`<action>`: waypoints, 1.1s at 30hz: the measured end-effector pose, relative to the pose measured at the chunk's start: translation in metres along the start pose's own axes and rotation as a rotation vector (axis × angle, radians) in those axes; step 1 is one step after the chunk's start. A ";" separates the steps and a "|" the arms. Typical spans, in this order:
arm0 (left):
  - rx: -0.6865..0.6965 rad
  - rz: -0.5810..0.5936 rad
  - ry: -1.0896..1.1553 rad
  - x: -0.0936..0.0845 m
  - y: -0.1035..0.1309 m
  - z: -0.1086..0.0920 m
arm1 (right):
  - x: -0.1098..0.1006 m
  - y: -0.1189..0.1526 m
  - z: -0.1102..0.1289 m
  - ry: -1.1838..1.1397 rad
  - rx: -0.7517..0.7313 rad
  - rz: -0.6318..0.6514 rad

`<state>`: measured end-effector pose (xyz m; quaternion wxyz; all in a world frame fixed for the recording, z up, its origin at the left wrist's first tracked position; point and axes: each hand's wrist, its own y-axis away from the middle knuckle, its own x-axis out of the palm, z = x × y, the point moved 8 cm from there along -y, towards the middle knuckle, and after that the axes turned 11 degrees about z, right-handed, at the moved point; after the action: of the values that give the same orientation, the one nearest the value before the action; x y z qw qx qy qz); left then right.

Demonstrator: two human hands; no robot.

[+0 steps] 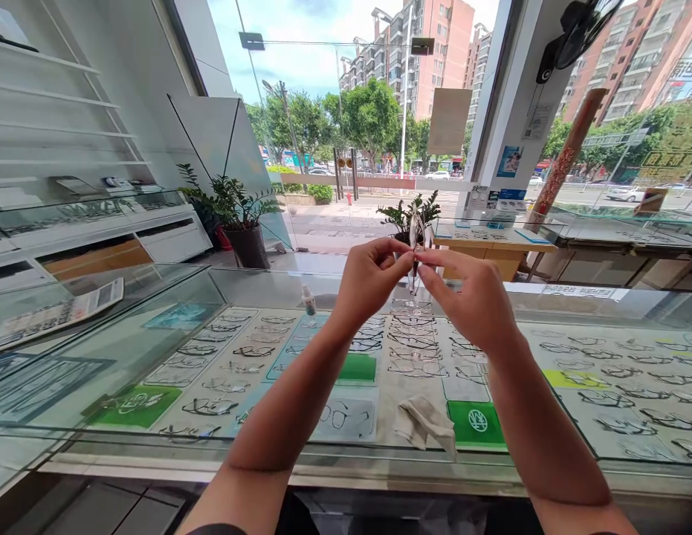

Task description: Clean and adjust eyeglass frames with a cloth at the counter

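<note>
Both hands are raised above the glass counter, held at the middle of the view, well clear of its top. The left hand and the right hand meet at the fingertips around a pair of glasses.

The glasses stand upright and are seen nearly edge-on, the lenses rising above the fingers. The frame is thin and partly hidden by the fingers; which part each hand holds cannot be told.

Grip, left: closed, thumb and forefinger pinched on the glasses from the left side. Grip, right: closed, thumb and forefinger pinched on the glasses from the right side. The two grips touch or very nearly touch each other.

On the counter top, below the right forearm, lies a crumpled pale cloth, apart from both hands. A small bottle stands upright on the counter to the left of the left hand, well apart from it. A calculator lies on the adjoining counter at far left.

Under the glass, rows of spectacle frames lie on trays, with green cards among them. Two potted plants stand beyond the counter by the window.
</note>
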<state>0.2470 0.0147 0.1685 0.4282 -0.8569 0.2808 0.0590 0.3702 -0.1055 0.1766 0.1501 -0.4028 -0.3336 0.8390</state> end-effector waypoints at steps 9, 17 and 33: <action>-0.191 0.345 -0.447 -0.016 0.038 0.038 | 0.036 0.034 -0.119 -0.315 0.256 -0.046; -0.355 0.753 -0.824 -0.008 0.117 0.096 | 0.045 0.054 -0.202 -0.153 0.349 -0.141; -0.335 0.955 -1.066 -0.010 0.160 0.136 | 0.059 0.051 -0.206 0.043 0.240 -0.133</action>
<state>0.1724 0.0472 -0.0251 0.2976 -0.5500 0.3645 0.6900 0.4938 -0.0221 0.0148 0.2597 -0.3767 -0.2535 0.8523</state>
